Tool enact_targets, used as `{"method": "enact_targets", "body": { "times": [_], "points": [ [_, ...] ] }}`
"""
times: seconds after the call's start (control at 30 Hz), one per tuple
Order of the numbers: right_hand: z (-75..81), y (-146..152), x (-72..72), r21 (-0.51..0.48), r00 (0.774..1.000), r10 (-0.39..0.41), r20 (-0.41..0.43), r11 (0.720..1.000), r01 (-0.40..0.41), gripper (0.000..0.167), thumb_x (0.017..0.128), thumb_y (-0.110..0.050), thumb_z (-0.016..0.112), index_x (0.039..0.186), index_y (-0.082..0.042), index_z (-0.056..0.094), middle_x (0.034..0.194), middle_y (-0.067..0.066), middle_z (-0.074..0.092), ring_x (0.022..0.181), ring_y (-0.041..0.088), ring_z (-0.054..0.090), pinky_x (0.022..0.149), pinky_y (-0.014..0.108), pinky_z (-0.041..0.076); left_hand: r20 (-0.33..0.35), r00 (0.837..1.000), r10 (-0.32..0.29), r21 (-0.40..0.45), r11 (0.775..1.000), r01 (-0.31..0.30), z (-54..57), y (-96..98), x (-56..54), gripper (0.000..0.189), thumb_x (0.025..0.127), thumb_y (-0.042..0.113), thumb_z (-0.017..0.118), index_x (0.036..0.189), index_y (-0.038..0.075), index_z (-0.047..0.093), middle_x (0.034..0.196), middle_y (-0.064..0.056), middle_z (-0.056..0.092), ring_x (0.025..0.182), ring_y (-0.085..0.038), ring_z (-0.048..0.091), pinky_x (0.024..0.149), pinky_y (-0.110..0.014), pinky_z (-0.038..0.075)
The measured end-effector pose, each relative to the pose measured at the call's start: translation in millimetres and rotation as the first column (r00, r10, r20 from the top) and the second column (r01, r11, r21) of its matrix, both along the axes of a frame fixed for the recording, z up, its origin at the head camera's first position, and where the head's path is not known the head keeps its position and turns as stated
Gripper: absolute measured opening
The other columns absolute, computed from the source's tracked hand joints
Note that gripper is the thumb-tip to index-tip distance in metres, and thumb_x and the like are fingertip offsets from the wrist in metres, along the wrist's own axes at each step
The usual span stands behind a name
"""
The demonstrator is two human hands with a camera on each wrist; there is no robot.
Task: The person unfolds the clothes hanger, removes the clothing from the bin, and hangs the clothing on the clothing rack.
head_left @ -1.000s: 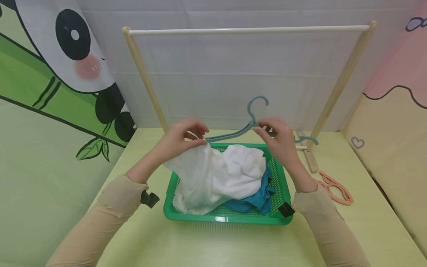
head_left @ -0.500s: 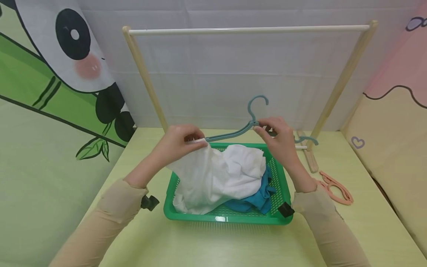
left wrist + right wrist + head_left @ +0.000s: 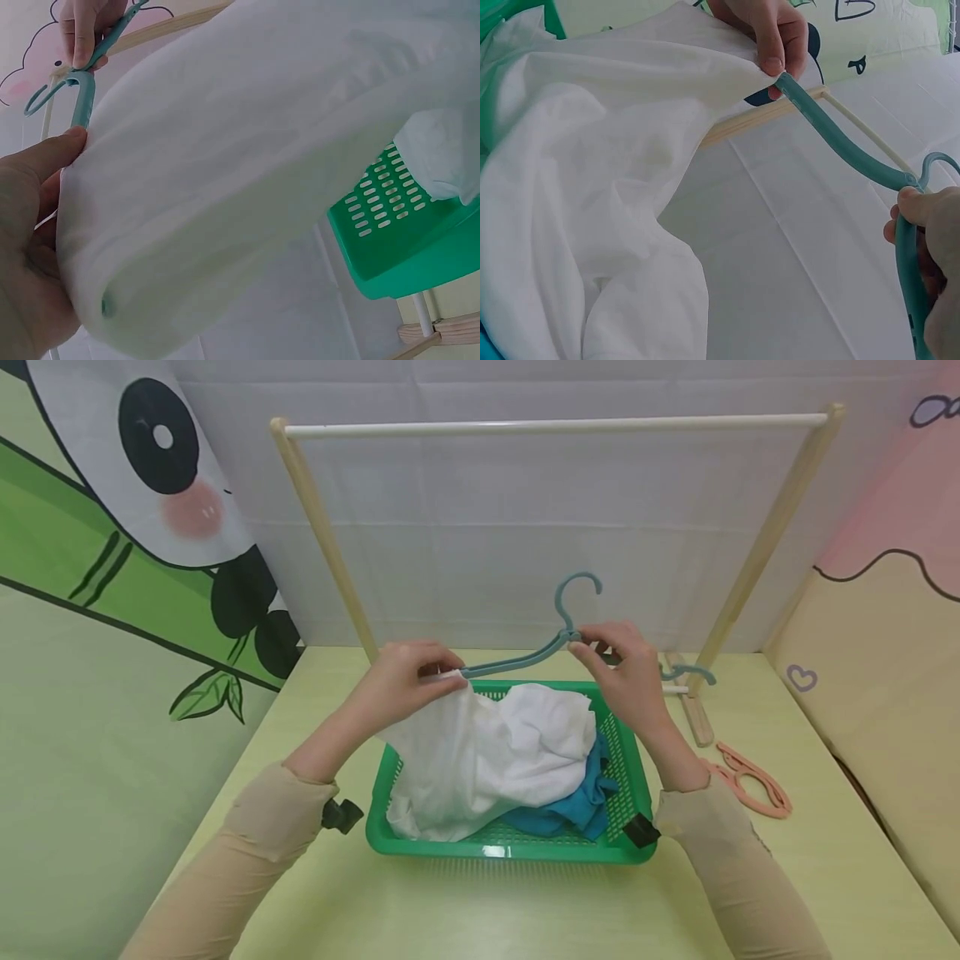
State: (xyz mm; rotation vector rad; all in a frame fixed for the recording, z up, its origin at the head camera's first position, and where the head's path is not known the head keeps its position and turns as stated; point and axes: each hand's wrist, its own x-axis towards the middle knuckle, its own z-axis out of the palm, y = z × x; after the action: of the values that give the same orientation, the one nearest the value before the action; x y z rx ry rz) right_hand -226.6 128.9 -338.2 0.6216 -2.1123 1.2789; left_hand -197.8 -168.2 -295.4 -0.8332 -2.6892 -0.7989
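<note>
A teal clothes hanger [image 3: 521, 663] slants above the basket, its hook pointing up. My right hand [image 3: 626, 667] grips it just below the hook, by the centre joint. At the other end my left hand [image 3: 396, 687] pinches a white garment [image 3: 495, 752] together with the hanger's left tip, which has gone inside the cloth. The left wrist view shows the white cloth [image 3: 217, 142] stretched away from the thumb. Most of the garment lies in a green basket [image 3: 510, 852], over a blue garment [image 3: 573, 810]. My right hand partly hides the hanger's other arm.
Behind the basket stands a rack with a white rail [image 3: 555, 426] and wooden legs [image 3: 322, 531]. An orange folding hanger [image 3: 757, 785] lies on the table [image 3: 480, 910] at the right. Another teal hanger hook [image 3: 690, 673] shows beside the right rack leg.
My left hand's fingers have come down and closed over the white cloth and the hanger tip. The right hand and the hanger have stayed nearly still.
</note>
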Motion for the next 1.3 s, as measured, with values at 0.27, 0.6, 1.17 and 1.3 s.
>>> {"method": "enact_targets", "body": {
  "times": [0.27, 0.6, 1.17, 1.3],
  "points": [
    [2.3, -3.1, 1.5, 0.03, 1.0, -0.011, 0.016, 0.999, 0.011, 0.017, 0.089, -0.012, 0.073, 0.104, -0.003, 0.075, 0.092, 0.013, 0.068, 0.082, 0.01, 0.05, 0.066, 0.005, 0.043, -0.024, 1.0, -0.02, -0.004, 1.0, 0.02, -0.2, -0.7, -0.6, 0.017, 0.089, 0.02, 0.075, 0.102, 0.009, 0.076, 0.092, -0.004, 0.073, 0.074, -0.013, 0.059, 0.066, -0.026, 0.05],
    [3.4, 0.5, 1.8, 0.042, 0.999, 0.002, 0.045, 0.999, -0.004, 0.024, 0.089, -0.013, 0.074, 0.113, -0.009, 0.073, 0.099, 0.011, 0.071, 0.082, 0.006, 0.051, 0.069, 0.01, 0.044, -0.025, 0.999, -0.019, 0.004, 1.0, 0.02, -0.9, -3.1, -0.8, 0.016, 0.09, 0.018, 0.074, 0.102, 0.008, 0.075, 0.094, -0.005, 0.073, 0.078, -0.015, 0.061, 0.07, -0.029, 0.053],
    [2.9, 5.2, -1.3, 0.028, 0.996, 0.02, -0.092, 0.999, -0.018, 0.03, 0.087, -0.009, 0.075, 0.117, -0.011, 0.072, 0.112, 0.007, 0.073, 0.096, 0.018, 0.059, 0.08, 0.014, 0.047, -0.06, 0.998, -0.012, 0.065, 0.998, 0.016, -7.5, -8.8, -1.3, 0.014, 0.089, 0.017, 0.074, 0.099, 0.008, 0.076, 0.092, -0.005, 0.073, 0.076, -0.013, 0.063, 0.069, -0.027, 0.053],
    [1.2, 5.0, -2.9, 0.071, 0.992, 0.026, -0.121, 0.997, -0.017, 0.031, 0.085, -0.009, 0.077, 0.116, -0.012, 0.074, 0.11, 0.007, 0.075, 0.099, 0.03, 0.058, 0.081, 0.013, 0.045, -0.063, 0.998, -0.017, 0.062, 0.998, 0.021, -8.2, -8.5, -1.5, 0.015, 0.088, 0.017, 0.075, 0.099, 0.007, 0.076, 0.092, -0.005, 0.073, 0.075, -0.013, 0.062, 0.068, -0.027, 0.053]
  ]
}}
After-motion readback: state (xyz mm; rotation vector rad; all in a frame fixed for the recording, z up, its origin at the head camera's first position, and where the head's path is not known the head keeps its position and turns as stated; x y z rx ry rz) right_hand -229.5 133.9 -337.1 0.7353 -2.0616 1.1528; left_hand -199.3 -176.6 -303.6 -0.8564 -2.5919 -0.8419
